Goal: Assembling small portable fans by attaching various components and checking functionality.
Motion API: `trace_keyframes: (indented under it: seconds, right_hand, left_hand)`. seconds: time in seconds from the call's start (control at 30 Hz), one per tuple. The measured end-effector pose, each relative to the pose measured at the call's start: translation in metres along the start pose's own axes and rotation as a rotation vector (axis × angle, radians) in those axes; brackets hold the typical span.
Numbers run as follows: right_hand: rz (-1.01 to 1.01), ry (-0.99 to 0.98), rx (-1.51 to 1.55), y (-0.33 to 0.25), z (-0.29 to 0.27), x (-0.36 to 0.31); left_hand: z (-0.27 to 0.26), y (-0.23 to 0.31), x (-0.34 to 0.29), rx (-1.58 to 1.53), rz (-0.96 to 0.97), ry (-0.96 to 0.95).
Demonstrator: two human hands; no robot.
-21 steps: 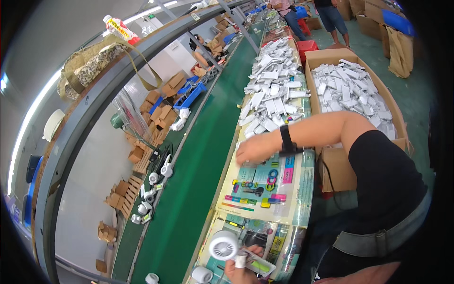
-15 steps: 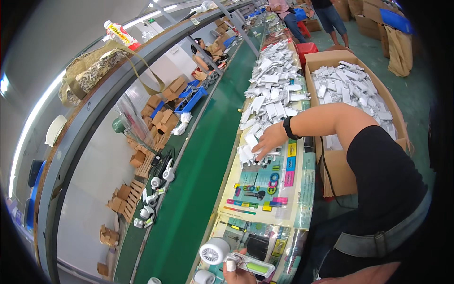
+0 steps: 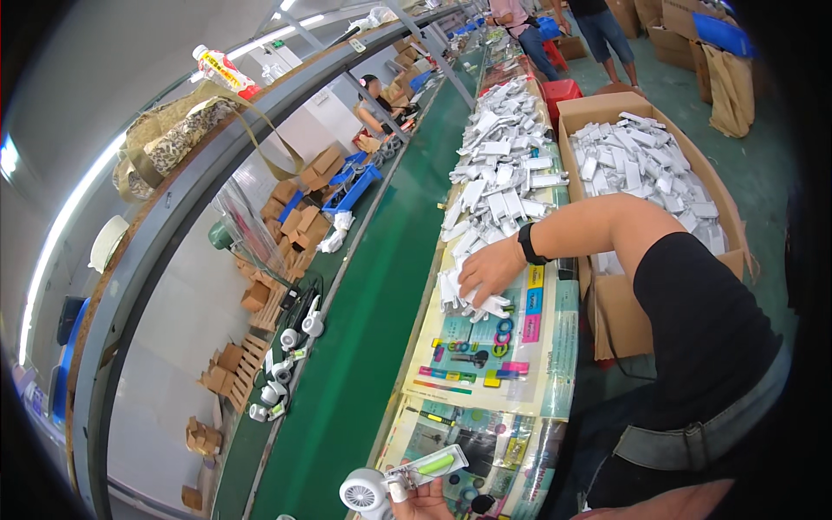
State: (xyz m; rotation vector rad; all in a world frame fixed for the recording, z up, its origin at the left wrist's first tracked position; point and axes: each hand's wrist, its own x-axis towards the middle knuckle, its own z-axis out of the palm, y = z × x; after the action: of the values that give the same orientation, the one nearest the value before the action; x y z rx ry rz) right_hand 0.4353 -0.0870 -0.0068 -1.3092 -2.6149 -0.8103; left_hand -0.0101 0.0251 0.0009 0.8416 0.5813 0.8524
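Observation:
At the lower edge my left hand (image 3: 423,501) holds a white handheld fan (image 3: 367,492) with a round grille head. Its handle lies uncovered side up, and a green battery cell (image 3: 436,464) shows inside. My right hand (image 3: 490,267), with a black band at the wrist, is at the near end of a long heap of white plastic handle covers (image 3: 498,173). Its fingers curl down round some of these covers, and the fingertips are partly hidden. One white cover (image 3: 496,308) sticks out below that hand.
A cardboard box (image 3: 737,227) of similar white parts stands right of the bench. Left of the heap runs a green conveyor belt (image 3: 373,269); more white fans (image 3: 289,339) lie along its far side. Overhead is a shelf (image 3: 186,178). Other people are at the back.
My left hand has moved left and down with the fan, whose handle now tilts upward to the right. My right hand has come slightly nearer, and covers at the heap's near end have shifted.

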Motion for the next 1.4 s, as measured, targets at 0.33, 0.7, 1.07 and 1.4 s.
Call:
trace_keyframes:
  seconds: [0.33, 0.7, 1.07, 1.4]
  right_hand:
    - [0.56, 0.554, 1.596, -0.099, -0.017, 0.184]
    - [0.524, 0.453, 0.998, -0.169, -0.008, 0.233]
    - [0.401, 0.561, 0.484, -0.192, -0.02, 0.244]
    - [0.445, 0.552, 0.599, -0.195, -0.002, 0.243]
  left_hand:
    - [-0.023, -0.008, 0.006, -0.166, 0.08, 0.085]
    - [-0.014, -0.012, 0.03, -0.211, 0.262, 0.101]
    - [-0.015, -0.021, 0.017, -0.219, 0.35, 0.009]
    - [0.0, -0.025, 0.014, 0.221, 0.546, 0.26]
